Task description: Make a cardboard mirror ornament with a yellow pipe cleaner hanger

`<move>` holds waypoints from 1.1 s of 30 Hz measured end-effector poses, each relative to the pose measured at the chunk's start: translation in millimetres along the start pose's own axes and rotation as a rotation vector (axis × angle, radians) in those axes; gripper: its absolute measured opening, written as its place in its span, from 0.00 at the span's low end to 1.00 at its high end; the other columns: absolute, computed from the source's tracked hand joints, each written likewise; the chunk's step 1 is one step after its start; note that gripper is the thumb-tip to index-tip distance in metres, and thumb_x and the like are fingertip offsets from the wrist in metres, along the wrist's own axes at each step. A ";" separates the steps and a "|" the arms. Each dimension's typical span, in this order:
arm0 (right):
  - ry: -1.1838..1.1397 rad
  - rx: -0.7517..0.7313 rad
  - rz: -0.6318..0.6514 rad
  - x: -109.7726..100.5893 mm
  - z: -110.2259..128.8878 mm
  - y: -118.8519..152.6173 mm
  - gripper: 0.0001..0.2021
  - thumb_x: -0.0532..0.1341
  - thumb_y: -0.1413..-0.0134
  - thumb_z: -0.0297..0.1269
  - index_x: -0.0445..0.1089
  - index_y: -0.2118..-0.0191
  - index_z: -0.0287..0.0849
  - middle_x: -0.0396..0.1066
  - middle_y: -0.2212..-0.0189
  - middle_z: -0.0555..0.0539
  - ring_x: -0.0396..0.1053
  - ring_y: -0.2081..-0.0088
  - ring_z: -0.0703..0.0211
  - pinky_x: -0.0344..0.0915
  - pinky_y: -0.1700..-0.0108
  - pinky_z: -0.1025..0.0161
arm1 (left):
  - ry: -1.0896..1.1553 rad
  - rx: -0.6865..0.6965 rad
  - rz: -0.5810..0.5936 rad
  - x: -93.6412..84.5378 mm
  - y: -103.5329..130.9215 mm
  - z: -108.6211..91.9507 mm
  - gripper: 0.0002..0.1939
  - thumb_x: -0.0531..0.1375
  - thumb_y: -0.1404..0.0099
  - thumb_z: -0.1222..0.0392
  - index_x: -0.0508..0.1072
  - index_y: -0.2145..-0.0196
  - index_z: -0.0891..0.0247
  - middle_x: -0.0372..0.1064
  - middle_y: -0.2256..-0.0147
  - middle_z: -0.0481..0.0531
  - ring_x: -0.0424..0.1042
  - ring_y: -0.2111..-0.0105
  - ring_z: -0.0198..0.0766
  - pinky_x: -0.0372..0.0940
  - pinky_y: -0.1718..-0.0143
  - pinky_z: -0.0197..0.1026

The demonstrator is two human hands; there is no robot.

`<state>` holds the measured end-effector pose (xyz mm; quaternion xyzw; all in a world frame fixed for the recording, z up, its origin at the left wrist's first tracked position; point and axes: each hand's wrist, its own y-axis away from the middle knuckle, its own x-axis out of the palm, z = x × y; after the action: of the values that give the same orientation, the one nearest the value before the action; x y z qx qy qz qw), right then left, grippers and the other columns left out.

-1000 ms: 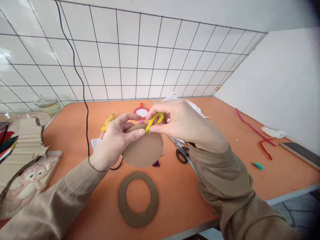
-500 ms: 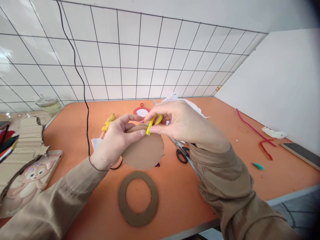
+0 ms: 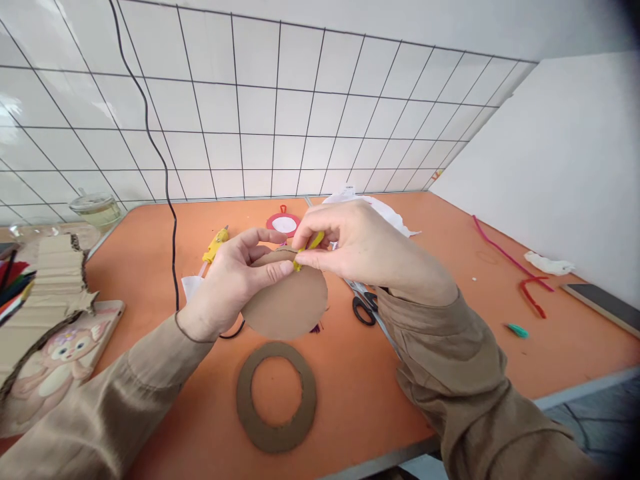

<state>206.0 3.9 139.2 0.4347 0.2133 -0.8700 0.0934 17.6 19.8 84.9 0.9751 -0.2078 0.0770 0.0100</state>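
A round cardboard disc (image 3: 285,303) is held up above the table, its top left edge pinched by my left hand (image 3: 235,277). The left thumb lies on the disc's face beside a small yellow loop (image 3: 316,241), which looks like bent pipe cleaner. My right hand (image 3: 345,237) is closed on that loop at the disc's upper edge, and its fingers hide much of it. Below the disc, a cardboard ring (image 3: 245,393) lies flat on the orange table (image 3: 350,400).
Black-handled scissors (image 3: 364,310) lie beside the right wrist. A yellow glue gun (image 3: 216,245) is behind the left hand, near a black cable (image 3: 173,220). Pipe cleaner pieces (image 3: 510,252) and a dark flat object (image 3: 603,303) lie right; torn cardboard (image 3: 55,280) lies left.
My right fingers have closed further over the yellow loop, so less of it shows against the disc. The left hand and the disc have hardly moved.
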 end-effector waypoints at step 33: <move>-0.174 -0.027 0.056 2.0 -7.0 -3.4 0.09 0.65 0.45 0.41 0.80 0.61 0.45 0.73 0.75 0.52 0.64 0.76 0.67 0.57 0.75 0.66 | -0.170 0.071 -0.113 0.1 4.6 -7.1 0.23 0.74 0.51 0.55 0.74 0.58 0.58 0.73 0.73 0.45 0.73 0.74 0.36 0.66 0.71 0.38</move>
<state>208.7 10.1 134.9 0.3621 0.2040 -0.8985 0.1415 14.8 16.0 91.9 0.9880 -0.1499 0.0007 -0.0381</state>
